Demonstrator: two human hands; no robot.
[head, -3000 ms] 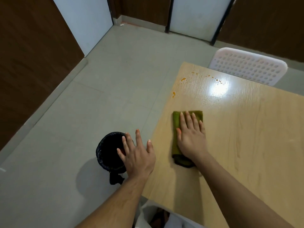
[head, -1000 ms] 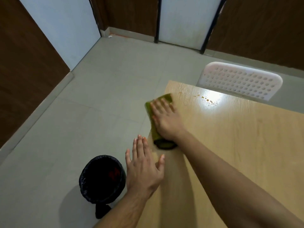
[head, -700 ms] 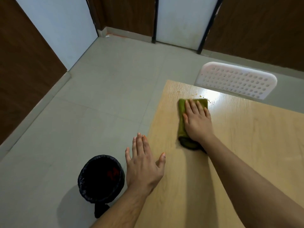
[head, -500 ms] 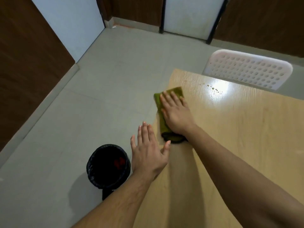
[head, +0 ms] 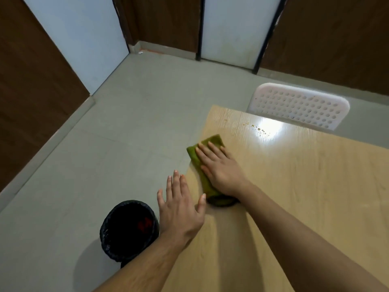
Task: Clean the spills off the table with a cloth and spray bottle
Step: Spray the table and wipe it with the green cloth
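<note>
We have the cloth (head: 205, 165) folded into a green pad at the left edge of the bench (head: 305, 197), its far corner just over the rim. Our right hand (head: 221, 169) lies flat on it, fingers straight and close together, pressing it down; the grip is a flat press, not a pinch. Our left hand (head: 181, 209) is spread wide, fingers apart and holding nothing, at the bench edge just near the cloth's near end; we cannot tell whether the palm touches the wood.

Beyond the cloth, near the far edge, a small string of amber drops (head: 257, 128) sits beside a bright glare patch, apart from the cloth. No spray bottle is in view.

We judge the step in hand to be wiping along the left edge, with the task partly done, since those drops remain. The next move calls for sliding the pad forward and to the right over the drops, keeping even pressure so they lift rather than smear.

Below the left hand, on the floor, stands a black bin (head: 129, 230). A white perforated chair (head: 299, 106) stands behind the bench's far edge.
</note>
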